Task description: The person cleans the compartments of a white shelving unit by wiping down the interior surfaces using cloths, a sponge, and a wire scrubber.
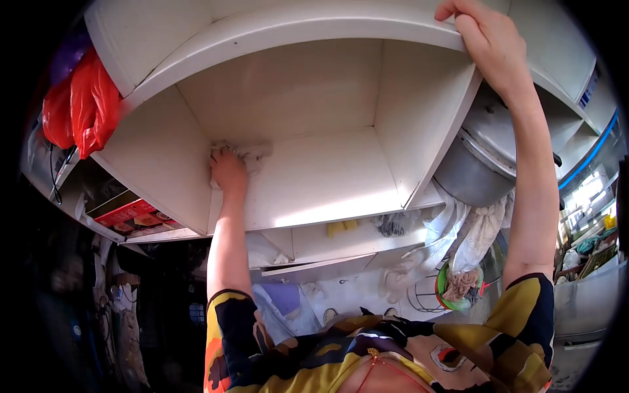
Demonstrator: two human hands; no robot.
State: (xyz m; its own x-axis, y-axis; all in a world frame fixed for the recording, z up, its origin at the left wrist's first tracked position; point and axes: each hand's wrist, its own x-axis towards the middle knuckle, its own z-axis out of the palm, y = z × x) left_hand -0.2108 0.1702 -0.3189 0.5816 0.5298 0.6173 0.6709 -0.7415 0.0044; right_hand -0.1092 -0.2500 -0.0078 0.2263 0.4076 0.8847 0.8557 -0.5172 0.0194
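My left hand presses a crumpled greyish cloth onto the floor of a white shelf compartment, in its back left corner. The fingers curl over the cloth. Up at the top right, my right hand rests on the white shelf edge above the compartment, its fingers bent over the board. Inside the compartment only the cloth and my left hand show.
A red plastic bag hangs at the left. Below it lies a red box. To the right stands a large metal pot. Lower down are white plastic bags and a green basin holding a brown cloth.
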